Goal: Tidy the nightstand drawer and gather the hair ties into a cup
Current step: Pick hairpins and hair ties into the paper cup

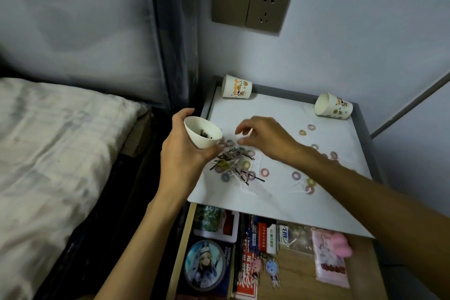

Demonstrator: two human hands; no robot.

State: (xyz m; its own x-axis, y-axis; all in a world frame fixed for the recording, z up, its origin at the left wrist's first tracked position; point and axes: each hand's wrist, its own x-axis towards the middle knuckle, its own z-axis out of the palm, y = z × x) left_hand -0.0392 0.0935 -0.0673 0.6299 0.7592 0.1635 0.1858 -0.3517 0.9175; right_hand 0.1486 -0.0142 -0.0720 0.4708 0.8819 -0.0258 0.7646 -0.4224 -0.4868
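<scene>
Left hand [180, 153] grips tilted paper cup [194, 129]; right hand [264, 136] just beside it, fingers [243, 126] bent over hair tie pile [236, 163] on bench [280, 109], pinch unclear.

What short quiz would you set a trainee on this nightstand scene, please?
1. True or false: the left hand holds a tilted white cup beside the pile of hair ties.
2. How do the two printed cups at the back of the nightstand top lie? A upright; B on their sides; C stacked.
3. Fill in: the drawer below is ___.
Key: 1 true; 2 B; 3 open.
</scene>
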